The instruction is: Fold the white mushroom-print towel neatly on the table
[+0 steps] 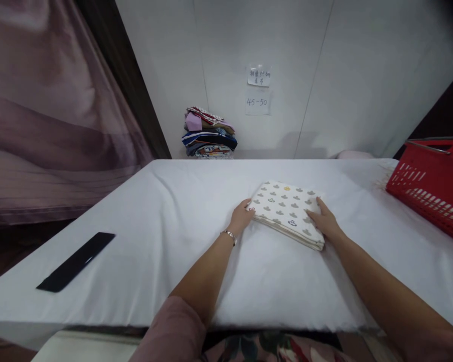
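My left grip [242, 215] and right grip [325, 220] clamp the folded cloth [285, 208] between them, so I should press evenly, edges aligned.

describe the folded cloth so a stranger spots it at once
On the white-covered table, find the left hand and right hand. Between them is a folded white cloth, held at both sides. Unlike the black slab and red basket, it bears rows of small, mostly grey motifs.
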Demonstrator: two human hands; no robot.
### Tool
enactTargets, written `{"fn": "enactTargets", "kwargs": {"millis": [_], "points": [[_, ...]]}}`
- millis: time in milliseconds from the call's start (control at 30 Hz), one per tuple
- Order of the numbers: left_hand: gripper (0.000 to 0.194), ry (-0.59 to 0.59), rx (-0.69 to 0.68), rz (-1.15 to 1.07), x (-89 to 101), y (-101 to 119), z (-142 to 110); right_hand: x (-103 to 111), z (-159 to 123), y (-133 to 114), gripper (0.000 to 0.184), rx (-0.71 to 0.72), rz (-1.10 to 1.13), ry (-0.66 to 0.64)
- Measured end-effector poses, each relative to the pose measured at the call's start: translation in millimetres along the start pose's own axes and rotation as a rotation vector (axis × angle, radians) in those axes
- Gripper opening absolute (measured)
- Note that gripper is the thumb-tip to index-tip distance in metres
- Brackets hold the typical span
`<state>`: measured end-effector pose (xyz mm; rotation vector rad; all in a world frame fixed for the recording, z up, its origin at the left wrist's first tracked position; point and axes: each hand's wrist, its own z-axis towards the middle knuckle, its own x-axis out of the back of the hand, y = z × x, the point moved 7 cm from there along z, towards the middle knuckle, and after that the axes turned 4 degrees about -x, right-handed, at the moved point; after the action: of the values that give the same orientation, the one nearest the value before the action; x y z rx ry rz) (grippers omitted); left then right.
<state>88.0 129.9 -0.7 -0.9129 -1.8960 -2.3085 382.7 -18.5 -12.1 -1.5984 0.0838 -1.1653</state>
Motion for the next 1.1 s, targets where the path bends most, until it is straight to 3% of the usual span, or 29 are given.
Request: {"fn": "enactTargets", "kwargs": {"millis": [133,300,433,567,700,767,867,967,1100], "points": [[0.054,0.084,0.078,-0.080,19.0,-6,-15,-13,-7,-20,0.081,-0.086,0.167,-0.088],[0.053,0.128,0.107,0.007,42.5,-13,-67,-31,-10,-31,0.071,0.033,0.234,-0.184],[0.050,0.123,0.104,0.184,51.0,-5,-97,-30,-9,-35,0.060,0.161,0.067,-0.177],[0.050,0.061,0.047,0.397,47.1,27,-85,-23,-22,-70,0.055,0.367,-0.195,-0.119],[0.054,-0.002,-0.192,0.555,21.7,62,-55,-38,-41,-100,0.056,0.512,-0.413,-0.167],[0.056,-0.071,-0.198,0.632,5.7,58,-43,-53,-44,-96,0.055,0.489,-0.558,-0.234],[0.060,-0.168,-0.118,0.647,-9.3,33,-36,-66,-43,-82,0.054,0.459,-0.699,-0.283],[0.062,-0.176,-0.106,0.631,-9.7,21,-37,-67,-42,-79,0.055,0.467,-0.738,-0.266],[0.063,-0.240,-0.049,0.634,-8.0,26,-33,-66,-39,-91,0.054,0.463,-0.777,-0.273]]}}
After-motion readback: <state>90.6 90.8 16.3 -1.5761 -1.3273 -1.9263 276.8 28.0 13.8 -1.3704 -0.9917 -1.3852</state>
